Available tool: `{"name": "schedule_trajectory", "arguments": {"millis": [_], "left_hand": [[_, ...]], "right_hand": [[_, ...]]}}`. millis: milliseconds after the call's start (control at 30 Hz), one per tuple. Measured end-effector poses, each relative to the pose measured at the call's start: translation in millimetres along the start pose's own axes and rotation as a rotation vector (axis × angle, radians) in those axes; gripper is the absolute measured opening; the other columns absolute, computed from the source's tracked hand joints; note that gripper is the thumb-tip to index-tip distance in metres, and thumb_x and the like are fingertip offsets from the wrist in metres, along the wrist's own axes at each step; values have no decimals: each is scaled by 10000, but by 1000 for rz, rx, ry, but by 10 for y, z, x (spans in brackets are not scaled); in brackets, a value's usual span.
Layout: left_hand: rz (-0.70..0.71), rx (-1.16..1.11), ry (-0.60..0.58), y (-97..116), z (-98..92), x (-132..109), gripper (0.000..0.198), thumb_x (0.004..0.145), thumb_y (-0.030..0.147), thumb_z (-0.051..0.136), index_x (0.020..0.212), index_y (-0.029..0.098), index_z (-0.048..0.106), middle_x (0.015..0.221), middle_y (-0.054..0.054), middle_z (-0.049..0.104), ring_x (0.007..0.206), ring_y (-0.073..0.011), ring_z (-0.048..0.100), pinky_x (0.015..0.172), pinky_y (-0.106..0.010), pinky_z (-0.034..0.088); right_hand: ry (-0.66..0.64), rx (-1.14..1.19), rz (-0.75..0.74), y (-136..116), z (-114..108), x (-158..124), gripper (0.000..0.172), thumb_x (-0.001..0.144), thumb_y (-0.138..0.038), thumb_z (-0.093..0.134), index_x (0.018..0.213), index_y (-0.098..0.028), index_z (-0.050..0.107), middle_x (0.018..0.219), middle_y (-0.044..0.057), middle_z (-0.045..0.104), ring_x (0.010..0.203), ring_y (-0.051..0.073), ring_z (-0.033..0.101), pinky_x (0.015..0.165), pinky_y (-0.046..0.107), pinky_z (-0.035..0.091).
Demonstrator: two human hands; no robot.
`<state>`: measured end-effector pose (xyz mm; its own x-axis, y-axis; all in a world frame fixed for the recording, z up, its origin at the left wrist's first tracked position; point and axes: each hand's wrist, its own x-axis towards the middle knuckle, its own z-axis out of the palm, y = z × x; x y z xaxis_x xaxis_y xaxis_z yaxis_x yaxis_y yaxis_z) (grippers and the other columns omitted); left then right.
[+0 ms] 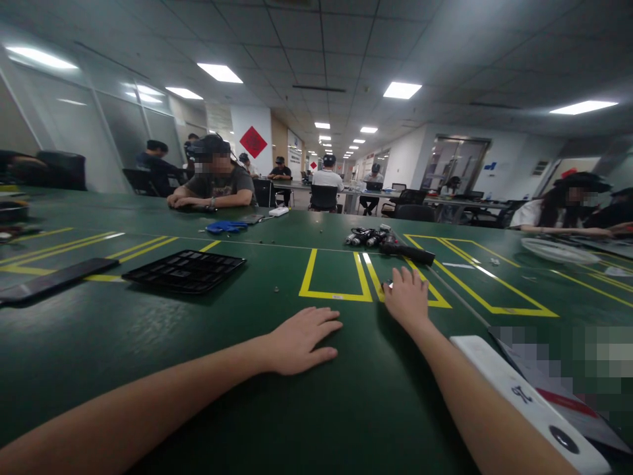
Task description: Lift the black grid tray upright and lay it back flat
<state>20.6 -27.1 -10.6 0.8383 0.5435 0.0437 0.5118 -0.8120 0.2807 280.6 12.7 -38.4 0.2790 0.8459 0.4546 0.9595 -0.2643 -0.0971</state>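
My left hand (306, 340) lies palm down on the green table (237, 422), fingers stretched out and slightly spread, holding nothing. Farther forward, my right hand (408, 300) bends its fingers over a small dark, shiny thing (388, 284) beside a yellow tape outline (336, 296). Most of that thing is hidden under the fingers, so its kind does not show. Just beyond the right hand are a black rod-like object (408, 253) and a bundle of black cables with metallic ends (368, 236).
A black gridded tray (184, 271) and a long black case (59, 280) lie to the left. Blue fabric (226, 227) is farther back. A white elongated device (529, 402) lies beside my right forearm. A person (217, 178) sits across the table; another person (564, 204) is at right.
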Motion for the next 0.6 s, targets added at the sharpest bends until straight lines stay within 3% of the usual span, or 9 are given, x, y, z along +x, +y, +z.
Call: {"name": "schedule_trajectory", "arguments": {"millis": [133,233,367,433,500,600], "left_hand": [[13,-5,3,34,-19,-19,498,850,475,364,1294,251,392,1384,-50,356,1254,-237,316,1012,-407,247],[-12,85,84,-8,-24,0,454,866,433,349,1268,234,418,1337,-58,411,1199,-224,379,975,-383,299],[-323,298,292,-289,-121,74,381,863,385,355,1122,151,509,1116,-110,531,990,-225,506,825,-347,400],[-524,360,327,-519,-193,88,386,843,412,379,1056,121,518,1033,-134,538,916,-242,525,750,-343,421],[-656,275,333,-739,-237,73,336,825,383,418,982,106,526,985,-152,545,898,-265,529,740,-367,418],[-693,9,348,-957,-234,31,141,794,244,467,815,121,533,897,-137,573,893,-265,533,798,-396,389]], "right_hand": [[-149,-15,94,124,40,2,428,845,-361,325,1141,-117,515,1208,174,490,1142,360,378,875,539,303],[-189,-18,87,114,22,-10,394,846,-363,317,1037,-119,560,1095,172,551,1047,328,452,821,476,359],[-175,-25,81,105,15,-8,379,844,-363,321,1017,-128,563,1070,163,562,1013,310,466,803,434,372],[-163,-29,83,110,24,-4,381,843,-364,322,1012,-124,565,1060,163,564,999,311,472,796,427,374],[-154,-33,84,114,32,-2,380,842,-362,327,1012,-120,564,1050,164,566,992,311,477,793,424,373],[-150,-34,83,111,28,-4,379,840,-359,329,1011,-117,566,1047,163,568,989,312,480,792,421,375]]}}
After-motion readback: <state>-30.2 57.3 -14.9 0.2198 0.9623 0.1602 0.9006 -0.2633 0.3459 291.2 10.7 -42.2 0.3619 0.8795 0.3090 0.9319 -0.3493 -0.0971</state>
